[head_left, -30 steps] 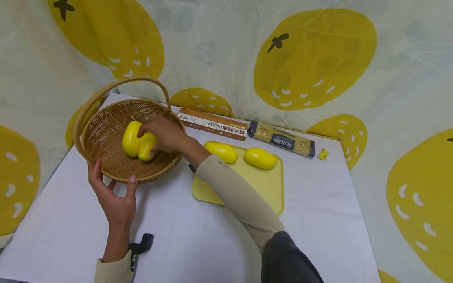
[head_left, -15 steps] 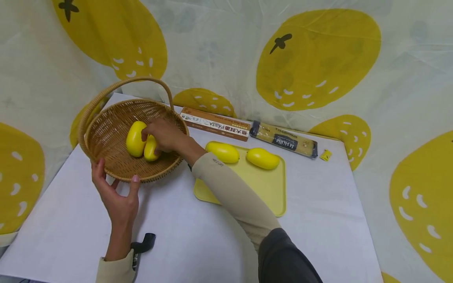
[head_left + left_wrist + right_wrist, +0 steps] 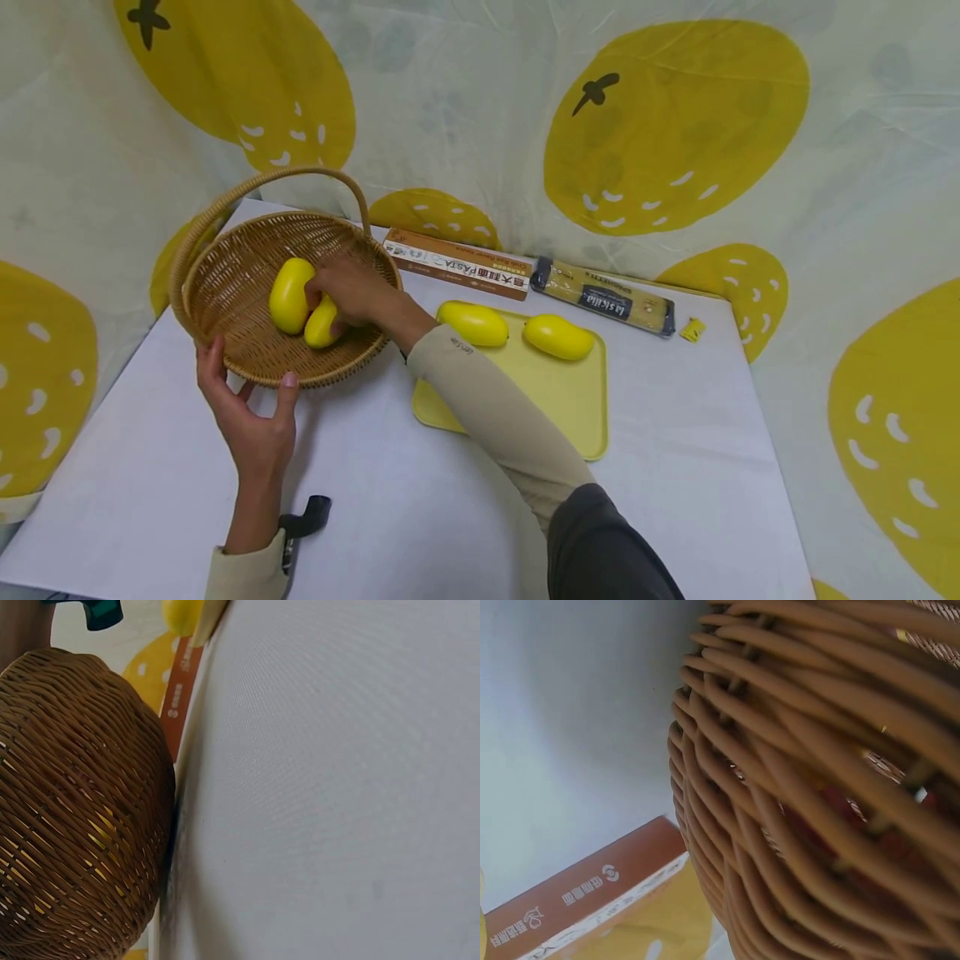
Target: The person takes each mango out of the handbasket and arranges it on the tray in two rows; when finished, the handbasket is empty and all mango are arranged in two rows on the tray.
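Fruit-print cloth [image 3: 465,108] backs the far-left wicker basket [image 3: 232,292], where I judge placing or lifting is the step: right hand [image 3: 351,287] pinching the right-side mango [image 3: 320,325] inside, left hand [image 3: 255,425] gripping the near rim [image 3: 337,375], which the next move needs steady.

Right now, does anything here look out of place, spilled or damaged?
Slightly: a little yellow packet lies alone beside the spaghetti pack like a stray, label unreadable. The basket looks tilted, the left hand at its rim. No spill or damage shows.

The yellow fruit [image 3: 321,325] under the right hand [image 3: 348,288] has apparently settled slightly lower.
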`<state>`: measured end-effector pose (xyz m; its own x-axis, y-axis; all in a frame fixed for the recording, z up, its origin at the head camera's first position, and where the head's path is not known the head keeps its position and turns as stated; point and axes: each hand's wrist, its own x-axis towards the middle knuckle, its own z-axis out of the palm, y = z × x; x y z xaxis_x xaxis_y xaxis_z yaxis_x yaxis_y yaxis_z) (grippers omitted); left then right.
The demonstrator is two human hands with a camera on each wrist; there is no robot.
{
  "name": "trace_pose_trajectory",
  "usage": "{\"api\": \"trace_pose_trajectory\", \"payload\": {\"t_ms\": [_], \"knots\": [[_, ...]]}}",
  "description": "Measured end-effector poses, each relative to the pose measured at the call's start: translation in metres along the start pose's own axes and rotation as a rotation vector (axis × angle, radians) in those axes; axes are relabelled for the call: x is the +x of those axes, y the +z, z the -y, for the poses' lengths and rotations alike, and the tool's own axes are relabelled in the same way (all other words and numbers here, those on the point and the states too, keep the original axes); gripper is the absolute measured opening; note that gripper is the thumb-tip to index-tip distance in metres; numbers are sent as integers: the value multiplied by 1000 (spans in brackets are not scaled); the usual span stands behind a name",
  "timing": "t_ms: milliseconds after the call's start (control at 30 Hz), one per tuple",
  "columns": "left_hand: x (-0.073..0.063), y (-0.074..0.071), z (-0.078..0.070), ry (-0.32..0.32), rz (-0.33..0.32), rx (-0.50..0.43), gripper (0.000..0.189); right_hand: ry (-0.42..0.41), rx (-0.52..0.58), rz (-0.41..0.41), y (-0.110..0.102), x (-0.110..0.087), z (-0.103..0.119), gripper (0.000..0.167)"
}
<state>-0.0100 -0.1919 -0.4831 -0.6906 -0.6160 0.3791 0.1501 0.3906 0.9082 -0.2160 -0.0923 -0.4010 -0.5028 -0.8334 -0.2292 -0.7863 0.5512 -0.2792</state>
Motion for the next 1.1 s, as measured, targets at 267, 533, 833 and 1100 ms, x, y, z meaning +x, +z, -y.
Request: {"api": "trace_pose_trajectory", "payload": {"t_ms": [267,533,833,1100], "knots": [[-3,0,2,-7,18,13,90,5,98,85,-1,-7,-2,41],[-3,-1,1,-10,10,11,89,-61,152,38,-1,-14,0,41],[-3,0,0,-7,5,7,90,-62,340,-136,-8,-37,3,45],[-1,2,-8,-6,-16,-9,89,-31,438,-267,-16,-57,6,45]]}}
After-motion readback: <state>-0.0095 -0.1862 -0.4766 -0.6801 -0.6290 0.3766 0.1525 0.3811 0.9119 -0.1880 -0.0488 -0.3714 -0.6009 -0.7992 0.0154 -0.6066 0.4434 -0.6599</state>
